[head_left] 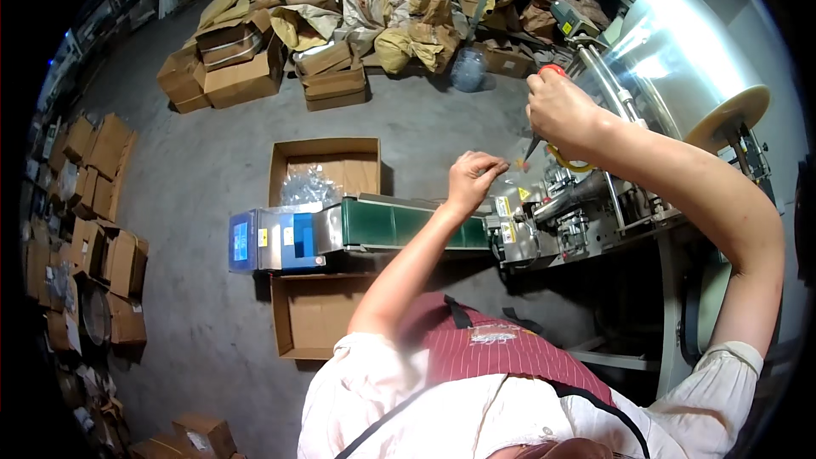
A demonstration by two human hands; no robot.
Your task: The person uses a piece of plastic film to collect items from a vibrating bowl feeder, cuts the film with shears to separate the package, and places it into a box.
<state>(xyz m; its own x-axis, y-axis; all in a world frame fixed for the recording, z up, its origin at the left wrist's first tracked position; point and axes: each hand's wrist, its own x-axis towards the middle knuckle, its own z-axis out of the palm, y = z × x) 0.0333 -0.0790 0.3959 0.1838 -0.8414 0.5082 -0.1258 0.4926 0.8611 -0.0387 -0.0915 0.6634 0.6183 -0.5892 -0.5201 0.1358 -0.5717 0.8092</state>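
My right hand (565,110) is raised over the packaging machine (544,238), wrapped round a pointed tool (532,147). Red shows at the top of the fist and a dark tip points down below it; the fist hides the rest. Just under that wrist is a yellow loop (571,161), and I cannot tell whether it belongs to the tool. My left hand (473,183) hovers by the machine's near-left end, thumb and fingers pinched together. What they pinch is too small to make out. Between both hands lies a small orange-red patch (521,165).
A large clear film roll (688,59) is mounted at the right. Leftward from the machine runs a green conveyor belt (399,223), ending at a blue box (246,240). Open cartons stand either side, one holding clear bags (310,187). Sacks (416,34) pile up behind.
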